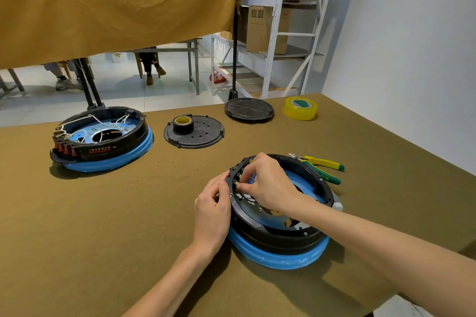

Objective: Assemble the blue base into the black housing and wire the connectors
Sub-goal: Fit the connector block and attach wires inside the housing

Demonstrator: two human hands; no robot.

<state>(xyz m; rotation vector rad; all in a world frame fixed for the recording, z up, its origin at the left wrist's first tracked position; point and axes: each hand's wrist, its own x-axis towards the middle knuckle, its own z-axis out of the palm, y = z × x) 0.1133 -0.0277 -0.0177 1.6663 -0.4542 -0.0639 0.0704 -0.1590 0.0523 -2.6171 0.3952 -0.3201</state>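
Step in hand, as I judge it: wiring. The blue base already sits under and inside the black housing, the pair resting on the olive table cover near the person's edge of it.

Right hand reaches over the housing's far-left rim; thumb and fingers are curled and appear to pinch a small blue connector just beside the row of brass terminals on the inner wall. Left hand is outside the rim, fingers curled against the housing wall, gripping it to steady it.

Next move, judged: seat the connector squarely on its terminal. Needs a fine push along the tab while the left hand braces the ring. Which terminal is meant cannot be told; the right hand hides most of the wiring.

Around the housing:
- Far left: a second unit, same blue base and black housing, white wires already routed inside. Usable as a reference.
- Beyond it: black perforated cover with a roll of black tape on it; further right, a black round lid and a yellow tape roll.
- Just right, touching or nearly so: green-and-yellow pliers.

Obstruction: nothing lies between hands and terminals; the hand's own cover of the tabs is the main hindrance.
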